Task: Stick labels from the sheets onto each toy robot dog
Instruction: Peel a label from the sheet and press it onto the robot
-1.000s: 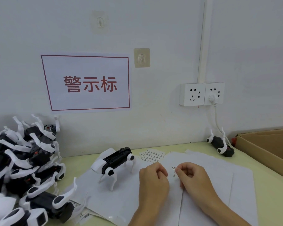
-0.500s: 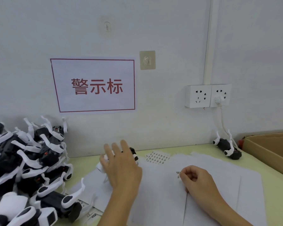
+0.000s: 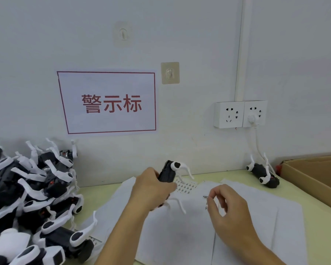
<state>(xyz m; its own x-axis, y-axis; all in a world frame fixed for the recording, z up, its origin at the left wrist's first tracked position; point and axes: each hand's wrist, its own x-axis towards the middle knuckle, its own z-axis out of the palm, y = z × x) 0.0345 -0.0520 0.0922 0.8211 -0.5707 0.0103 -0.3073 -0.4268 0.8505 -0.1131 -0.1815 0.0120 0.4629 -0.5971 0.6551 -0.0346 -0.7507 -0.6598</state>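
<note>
A toy robot dog (image 3: 167,172) is gripped around its black body by the left hand (image 3: 153,190) and held just above the label sheets (image 3: 187,224) spread on the pale green table (image 3: 321,243), its long axis tilted steeply upward and away, white legs pointing right. A small label (image 3: 205,197) appears to be pinched at the fingertips (image 3: 210,197) of the right hand (image 3: 230,209), a short way right of the dog and slightly lower. By this reading, the label is to be carried leftward to the body. A pile of unlabelled-looking dogs (image 3: 31,197) is seen at far left.
</note>
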